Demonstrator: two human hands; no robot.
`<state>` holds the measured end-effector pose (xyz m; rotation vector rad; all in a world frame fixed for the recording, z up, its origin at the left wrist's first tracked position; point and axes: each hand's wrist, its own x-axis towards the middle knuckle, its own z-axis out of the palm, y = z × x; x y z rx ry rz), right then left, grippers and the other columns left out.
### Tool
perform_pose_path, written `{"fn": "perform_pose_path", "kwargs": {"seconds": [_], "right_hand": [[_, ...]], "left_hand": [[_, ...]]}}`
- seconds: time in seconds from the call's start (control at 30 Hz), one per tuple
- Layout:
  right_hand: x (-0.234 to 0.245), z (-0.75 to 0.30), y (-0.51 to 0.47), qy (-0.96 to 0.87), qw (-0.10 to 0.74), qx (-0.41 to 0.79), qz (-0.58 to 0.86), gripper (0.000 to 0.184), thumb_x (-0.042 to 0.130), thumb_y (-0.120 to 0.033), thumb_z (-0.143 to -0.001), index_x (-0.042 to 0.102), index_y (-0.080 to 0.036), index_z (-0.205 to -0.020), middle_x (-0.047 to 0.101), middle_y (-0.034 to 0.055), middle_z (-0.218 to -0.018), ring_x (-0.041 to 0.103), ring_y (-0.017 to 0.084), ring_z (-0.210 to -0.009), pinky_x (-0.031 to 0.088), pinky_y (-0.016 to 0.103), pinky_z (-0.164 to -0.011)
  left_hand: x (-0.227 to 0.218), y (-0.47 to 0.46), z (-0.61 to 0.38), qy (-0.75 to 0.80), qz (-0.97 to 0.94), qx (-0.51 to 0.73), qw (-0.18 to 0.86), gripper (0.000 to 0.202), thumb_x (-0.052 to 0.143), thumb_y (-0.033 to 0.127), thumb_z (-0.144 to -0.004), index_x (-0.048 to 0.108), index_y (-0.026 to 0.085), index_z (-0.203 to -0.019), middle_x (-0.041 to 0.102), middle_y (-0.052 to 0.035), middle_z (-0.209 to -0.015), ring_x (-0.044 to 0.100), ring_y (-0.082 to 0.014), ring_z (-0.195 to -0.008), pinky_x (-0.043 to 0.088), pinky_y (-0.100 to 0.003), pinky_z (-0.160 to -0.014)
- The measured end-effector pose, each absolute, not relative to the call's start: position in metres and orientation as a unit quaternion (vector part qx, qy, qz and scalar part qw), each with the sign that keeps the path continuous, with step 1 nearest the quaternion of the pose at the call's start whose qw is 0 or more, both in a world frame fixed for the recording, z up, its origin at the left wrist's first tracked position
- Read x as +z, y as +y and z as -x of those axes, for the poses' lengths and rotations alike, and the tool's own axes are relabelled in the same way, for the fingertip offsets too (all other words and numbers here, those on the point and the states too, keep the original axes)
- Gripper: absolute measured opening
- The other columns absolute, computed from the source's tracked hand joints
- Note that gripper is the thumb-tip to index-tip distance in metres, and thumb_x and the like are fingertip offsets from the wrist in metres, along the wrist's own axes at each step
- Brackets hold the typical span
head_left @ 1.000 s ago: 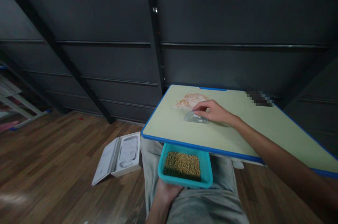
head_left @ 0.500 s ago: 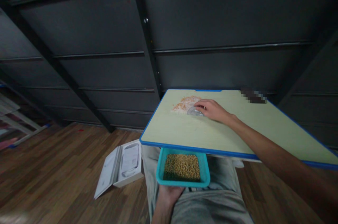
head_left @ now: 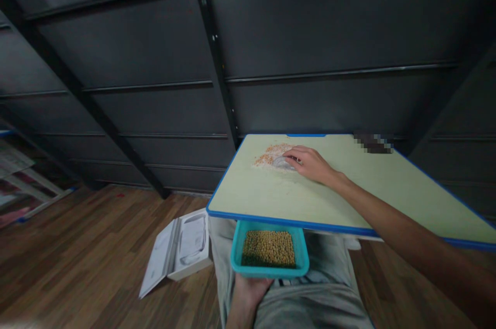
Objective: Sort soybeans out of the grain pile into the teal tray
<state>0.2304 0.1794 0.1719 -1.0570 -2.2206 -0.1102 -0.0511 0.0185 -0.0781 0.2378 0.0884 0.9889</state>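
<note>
Over the yellow-green board (head_left: 248,189), my right hand (head_left: 308,162) pinches a clear, half-round plastic piece (head_left: 281,163). Its curved edge meets a spread of white grains (head_left: 265,165) mixed with orange bits (head_left: 267,156). Below the board's near edge is a turquoise tray (head_left: 267,271) filled with small round tan beans (head_left: 268,247). My left hand (head_left: 252,287) supports this tray from underneath, with its fingers hidden below it.
A dark pixelated object (head_left: 374,143) lies at the board's far right corner. On the wooden floor (head_left: 96,256) at left sits an opened white box (head_left: 189,244). A black panelled wall (head_left: 155,107) rises behind the board, and a pale rack (head_left: 34,179) stands far left.
My right hand and the clear piece have shifted slightly left, further into the grains. The left hand and tray stay put, while the whole view has dipped a little.
</note>
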Motion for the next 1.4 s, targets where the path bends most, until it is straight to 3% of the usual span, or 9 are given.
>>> {"fn": "perform_pose_path", "kwargs": {"seconds": [0.27,0.47,0.6,0.77,0.87,1.07,1.2,1.4], "right_hand": [[0.17,-0.225,0.177,-0.858,0.32,-0.034,0.401,0.021,0.059,-0.023,-0.105,0.076,-0.022,-0.117,0.079,0.0083,-0.12,0.071,0.026,-0.117,0.053,0.046,-0.108],[0.171,-0.224,0.176,-0.855,0.322,-0.038,0.405,0.023,0.058,-0.024,-0.105,0.077,-0.021,-0.117,0.079,0.0095,-0.119,0.071,0.026,-0.117,0.053,0.047,-0.108],[0.176,-0.226,0.174,-0.838,0.339,-0.039,0.425,0.023,0.057,-0.025,-0.105,0.078,-0.022,-0.115,0.079,0.0099,-0.12,0.071,0.027,-0.116,0.054,0.048,-0.106],[0.176,-0.225,0.174,-0.834,0.339,-0.035,0.435,0.023,0.058,-0.025,-0.104,0.078,-0.024,-0.116,0.079,0.0082,-0.12,0.07,0.026,-0.117,0.053,0.047,-0.106],[0.175,-0.225,0.174,-0.833,0.341,-0.036,0.434,0.024,0.057,-0.027,-0.105,0.078,-0.025,-0.117,0.078,0.0081,-0.12,0.07,0.026,-0.118,0.053,0.047,-0.107],[0.177,-0.238,0.184,-0.772,0.39,-0.073,0.497,0.027,0.054,-0.03,-0.105,0.077,-0.02,-0.115,0.079,0.0107,-0.116,0.072,0.027,-0.107,0.053,0.043,-0.098],[0.178,-0.26,0.195,-0.684,0.405,-0.09,0.599,0.03,0.053,-0.034,-0.104,0.073,-0.02,-0.121,0.08,0.0106,-0.11,0.073,0.029,-0.096,0.053,0.039,-0.084],[0.172,-0.291,0.207,-0.585,0.372,-0.098,0.714,0.033,0.051,-0.037,-0.104,0.068,-0.021,-0.127,0.081,0.0122,-0.105,0.074,0.031,-0.091,0.049,0.035,-0.075]], "left_hand": [[-0.081,0.018,0.049,0.101,-0.067,0.515,0.849,0.044,0.046,0.025,-0.099,0.072,0.03,-0.134,0.085,-0.009,-0.11,0.074,-0.0311,-0.116,0.042,-0.058,-0.117],[-0.089,0.021,0.05,0.068,-0.083,0.508,0.855,0.046,0.043,0.028,-0.1,0.07,0.03,-0.137,0.085,-0.01,-0.113,0.074,-0.0314,-0.116,0.041,-0.059,-0.118],[-0.085,0.02,0.05,0.067,-0.1,0.501,0.857,0.044,0.046,0.026,-0.099,0.073,0.031,-0.133,0.085,-0.0073,-0.113,0.073,-0.0298,-0.117,0.04,-0.056,-0.119],[-0.078,0.02,0.049,0.072,-0.112,0.484,0.865,0.038,0.047,0.028,-0.1,0.082,0.031,-0.115,0.085,-0.002,-0.111,0.073,-0.0262,-0.118,0.041,-0.048,-0.119],[-0.079,0.021,0.049,0.073,-0.117,0.483,0.865,0.037,0.048,0.031,-0.1,0.083,0.031,-0.112,0.085,-0.0028,-0.111,0.072,-0.027,-0.119,0.041,-0.05,-0.119],[-0.087,0.021,0.049,0.099,-0.113,0.507,0.849,0.037,0.053,0.028,-0.098,0.076,0.029,-0.127,0.083,-0.0099,-0.118,0.071,-0.0323,-0.121,0.04,-0.062,-0.117],[-0.085,0.02,0.047,0.12,-0.072,0.51,0.849,0.043,0.051,0.028,-0.1,0.068,0.031,-0.14,0.081,-0.0095,-0.124,0.071,-0.0315,-0.123,0.041,-0.059,-0.118],[-0.09,0.019,0.047,0.112,-0.061,0.503,0.855,0.042,0.049,0.027,-0.1,0.069,0.029,-0.138,0.083,-0.0085,-0.121,0.071,-0.0289,-0.122,0.042,-0.054,-0.118]]}}
